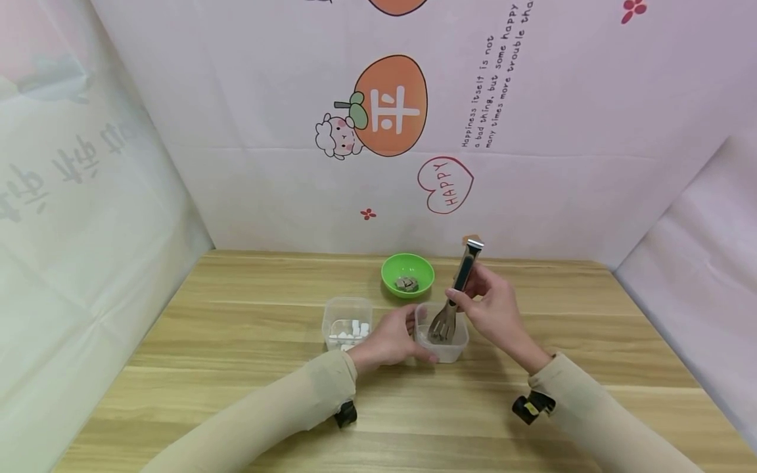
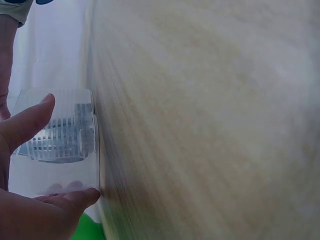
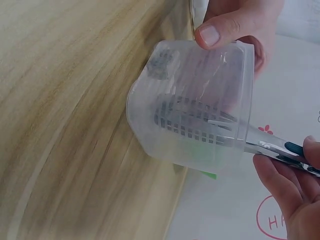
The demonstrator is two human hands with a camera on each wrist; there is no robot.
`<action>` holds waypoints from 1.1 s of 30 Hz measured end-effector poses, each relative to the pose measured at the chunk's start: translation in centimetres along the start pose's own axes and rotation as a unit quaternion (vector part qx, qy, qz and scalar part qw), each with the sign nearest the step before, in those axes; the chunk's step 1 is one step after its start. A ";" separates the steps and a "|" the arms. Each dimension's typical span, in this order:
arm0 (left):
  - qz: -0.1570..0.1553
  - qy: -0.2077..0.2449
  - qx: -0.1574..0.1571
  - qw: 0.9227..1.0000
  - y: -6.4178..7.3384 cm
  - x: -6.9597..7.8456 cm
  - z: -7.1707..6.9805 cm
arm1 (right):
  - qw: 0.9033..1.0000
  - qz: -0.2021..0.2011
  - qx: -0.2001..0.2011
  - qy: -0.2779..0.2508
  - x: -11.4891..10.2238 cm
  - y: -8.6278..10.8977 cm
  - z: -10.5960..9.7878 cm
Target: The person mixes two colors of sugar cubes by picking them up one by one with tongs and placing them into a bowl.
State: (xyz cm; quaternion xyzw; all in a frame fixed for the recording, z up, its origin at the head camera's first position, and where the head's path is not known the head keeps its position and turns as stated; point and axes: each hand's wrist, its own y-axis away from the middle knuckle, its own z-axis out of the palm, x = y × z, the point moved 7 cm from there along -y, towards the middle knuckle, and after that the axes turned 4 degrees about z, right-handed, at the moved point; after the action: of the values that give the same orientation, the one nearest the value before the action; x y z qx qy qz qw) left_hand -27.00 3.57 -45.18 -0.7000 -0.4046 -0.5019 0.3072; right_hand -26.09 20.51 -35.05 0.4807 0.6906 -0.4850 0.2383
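My left hand (image 1: pixel 390 338) grips a clear plastic container (image 1: pixel 451 355) on the table, thumb on the near side and fingers on the far side. My right hand (image 1: pixel 493 309) holds metal tongs (image 1: pixel 465 270) with dark grip pads, tilted, their slotted heads down inside the container. In the right wrist view, a small greyish piece (image 3: pixel 162 64) shows through the cloudy wall near the container's bottom, apart from the tongs' heads. Behind the container stands a green bowl (image 1: pixel 391 274) with several grey-brown pieces (image 1: pixel 407 284) in it.
Left of my left hand, a second clear container (image 1: pixel 349 303) holds several small white blocks (image 1: pixel 356 327). The wooden table (image 1: pixel 248 315) meets a printed cloth backdrop (image 1: pixel 284 197) just behind the bowl. Cloth walls also stand at left and right.
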 end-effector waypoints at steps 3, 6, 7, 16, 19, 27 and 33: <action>-0.001 0.000 0.001 1.000 0.0 0.1 0.0 | 1.000 0.001 0.003 -0.005 -0.1 -0.1 -0.1; -0.002 -0.003 0.001 1.000 0.0 0.0 0.0 | 1.000 0.001 0.008 -0.012 -0.1 -0.2 -0.4; -0.002 -0.005 0.001 1.000 0.0 0.0 0.0 | 1.000 0.002 0.009 -0.014 -0.2 -0.3 -0.5; -0.003 0.000 0.000 1.000 0.0 0.0 0.1 | 0.999 0.007 0.023 -0.042 -1.0 -1.3 -2.1; -0.005 0.003 0.000 1.000 0.0 0.0 0.1 | 0.998 0.012 0.027 -0.060 -1.2 -1.7 -2.5; -0.010 0.009 0.001 1.000 0.1 0.0 0.1 | 0.994 0.036 0.040 -0.098 -1.6 -3.2 -3.4; -0.009 0.006 0.001 1.000 0.1 0.1 0.0 | 0.992 0.045 0.059 -0.102 -1.9 -4.9 -3.3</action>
State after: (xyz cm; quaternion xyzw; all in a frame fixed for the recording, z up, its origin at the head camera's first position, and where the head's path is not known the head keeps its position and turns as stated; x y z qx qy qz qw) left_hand -26.87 3.56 -45.06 -0.6931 -0.4099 -0.5082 0.3055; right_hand -29.20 22.35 -29.96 0.4723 0.6103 -0.5605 0.3005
